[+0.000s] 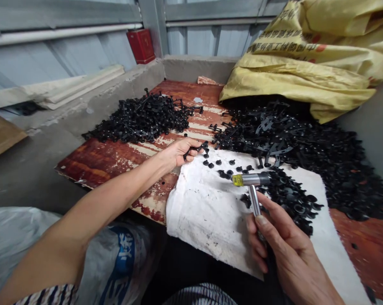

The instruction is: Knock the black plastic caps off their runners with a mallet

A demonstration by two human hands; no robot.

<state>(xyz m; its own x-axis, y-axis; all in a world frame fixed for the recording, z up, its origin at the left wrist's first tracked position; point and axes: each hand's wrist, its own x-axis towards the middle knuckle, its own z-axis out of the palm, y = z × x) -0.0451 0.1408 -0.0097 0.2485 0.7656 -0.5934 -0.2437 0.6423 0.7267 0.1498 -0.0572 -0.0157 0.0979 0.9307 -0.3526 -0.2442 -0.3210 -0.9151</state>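
While the right hand [289, 250] grips a steel hammer [253, 180] by its shaft, left fingers [191, 146] pinch a light, stiff black plastic piece [205, 146] at its edge.

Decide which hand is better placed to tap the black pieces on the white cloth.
Probably the right hand: it holds the metal hammer above the pieces; the left hand only pinches a black piece.

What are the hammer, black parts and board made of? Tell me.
The hammer looks like steel, given its bright sheen, its yellow tip plastic perhaps. The black parts seem moulded plastic, dull and identically shaped, though rubber is possible. The board looks like plywood, its red coating peeling.
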